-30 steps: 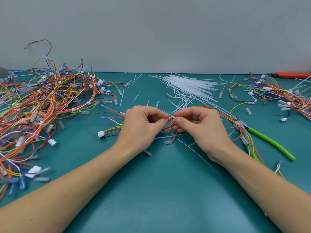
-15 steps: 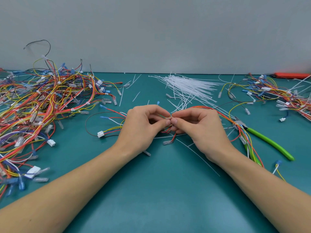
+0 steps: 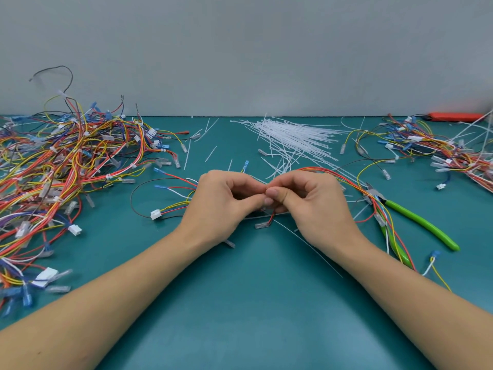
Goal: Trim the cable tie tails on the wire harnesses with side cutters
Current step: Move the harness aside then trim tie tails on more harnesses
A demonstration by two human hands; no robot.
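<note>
1. A harness [image 3: 344, 180] is pinched at mid-table between the left hand [image 3: 222, 202] and the right hand [image 3: 310, 202]; both sets of fingers are curled round the wire bundle, thumbs touching at the meeting point.
2. What sits between the fingertips is hidden; judged to be a tie being fitted or pulled snug on the bundle, not yet trimmed.
3. The cutters [image 3: 416, 220] lie untouched on the table [image 3: 240, 303] just right of the right hand, green handles toward the near right, harness wires draped over them.
4. Step done well, as judged: bundle kept tight and flat by the left hand, tail drawn straight by the right, tail left sticking clear of the wires so no insulation is nicked when it is cut.
5. Loose ties [image 3: 293, 137] are heaped just beyond the hands; a wire pile [image 3: 53, 166] lies far to the left of the left hand, another pile [image 3: 440, 150] beyond the right.
6. Versus the earlier frames: hands drawn slightly closer, thumbs now pressed together; the red wire between them is covered more. Cutters, piles, ties unchanged.
</note>
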